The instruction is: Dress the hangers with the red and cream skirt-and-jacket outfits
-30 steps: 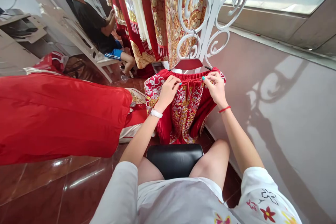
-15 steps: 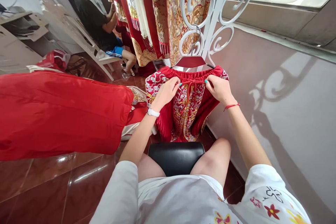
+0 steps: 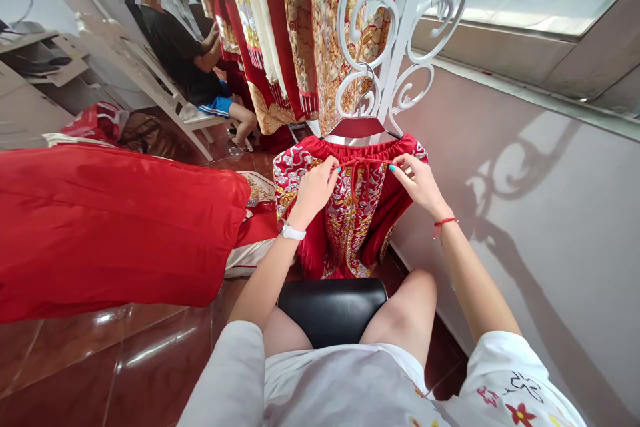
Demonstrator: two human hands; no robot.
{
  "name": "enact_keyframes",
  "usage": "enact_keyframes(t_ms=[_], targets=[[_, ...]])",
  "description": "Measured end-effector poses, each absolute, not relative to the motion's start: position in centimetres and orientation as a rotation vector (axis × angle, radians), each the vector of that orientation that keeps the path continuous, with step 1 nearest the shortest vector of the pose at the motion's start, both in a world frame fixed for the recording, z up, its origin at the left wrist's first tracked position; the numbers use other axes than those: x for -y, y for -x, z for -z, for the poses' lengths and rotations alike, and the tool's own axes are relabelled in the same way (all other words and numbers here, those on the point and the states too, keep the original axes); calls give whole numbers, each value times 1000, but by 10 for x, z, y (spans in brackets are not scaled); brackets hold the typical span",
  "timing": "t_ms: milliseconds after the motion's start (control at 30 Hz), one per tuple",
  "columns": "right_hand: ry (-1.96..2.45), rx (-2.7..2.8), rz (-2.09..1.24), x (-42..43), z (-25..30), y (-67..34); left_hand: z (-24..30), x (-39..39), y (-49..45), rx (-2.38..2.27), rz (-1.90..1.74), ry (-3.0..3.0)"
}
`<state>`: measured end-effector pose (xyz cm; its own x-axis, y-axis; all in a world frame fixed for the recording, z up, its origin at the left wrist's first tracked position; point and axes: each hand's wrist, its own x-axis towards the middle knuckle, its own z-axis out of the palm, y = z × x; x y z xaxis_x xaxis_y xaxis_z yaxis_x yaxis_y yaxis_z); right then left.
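Note:
A red embroidered skirt (image 3: 349,230) with silver and gold patterns hangs by its gathered waistband from a dark red hanger (image 3: 359,127). At the middle of the waistband a thin red drawstring (image 3: 358,162) is knotted, with ends dangling below. My left hand (image 3: 316,192) pinches the cord left of the knot between thumb and finger. On the other side, my right hand (image 3: 419,181) pinches the cord too, so it runs nearly straight between both hands. Fingers partly hide the waistband's sides.
A white scrolled metal rack (image 3: 393,47) stands behind the hanger, with embroidered garments (image 3: 330,27) hanging beyond it. Plain red cloth (image 3: 115,227) spreads across the left. A black padded seat (image 3: 333,310) lies between my knees. At back left, a person (image 3: 175,47) sits on a white chair.
Both hands still pinch the cord, which now looks straighter and lifted a little off the waistband. The view has shifted slightly, so the skirt and rack appear lower and further left.

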<state>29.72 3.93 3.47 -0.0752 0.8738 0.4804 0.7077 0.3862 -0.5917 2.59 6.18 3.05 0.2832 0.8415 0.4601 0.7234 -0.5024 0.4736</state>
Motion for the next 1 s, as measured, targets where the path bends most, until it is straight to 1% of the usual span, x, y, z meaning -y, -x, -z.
enact_keyframes(t_ms=[67,167,233,267,333,400,433,467,567,600,633,700,767,900,933,1000], targets=[[1401,1825,-298,-36,-33,-296,-31,-56,-26,-1474,-995,-2378],[1520,1784,-89,-31,-36,-296,-36,-47,-24,-1507,-995,-2344],[1487,1762,-79,-31,-39,-300,-43,-46,-17,-1420,-1039,-2296],[1437,1745,-133,-32,-40,-305,-46,-49,-11,-1355,-1111,-2247],[1354,1650,-214,-39,-38,-319,-51,-63,7,-1274,-1381,-2079],[1356,1521,-254,-54,-29,-338,-51,-88,30,-1315,-1651,-1843],[1375,1475,-312,-63,-24,-347,-48,-103,42,-1355,-1676,-1731],[1387,1445,-409,-72,-19,-355,-45,-117,52,-1368,-1584,-1642],[1347,1368,-698,-98,-8,-370,-31,-146,70,-1194,-1092,-1477],[1330,1339,-732,-104,-7,-371,-28,-150,72,-1127,-1012,-1445],[1317,1316,-746,-109,-8,-372,-26,-151,71,-1087,-1005,-1428],[1290,1302,-778,-114,-12,-372,-25,-148,68,-1091,-1135,-1456],[1265,1300,-786,-115,-17,-372,-26,-144,63,-1173,-1350,-1569],[1256,1299,-659,-112,-24,-374,-21,-143,60,-1331,-1773,-1740],[1258,1321,-660,-111,-25,-375,-17,-144,60,-1343,-1796,-1720],[1298,1396,-701,-106,-27,-377,-9,-146,63,-1330,-1714,-1657]])
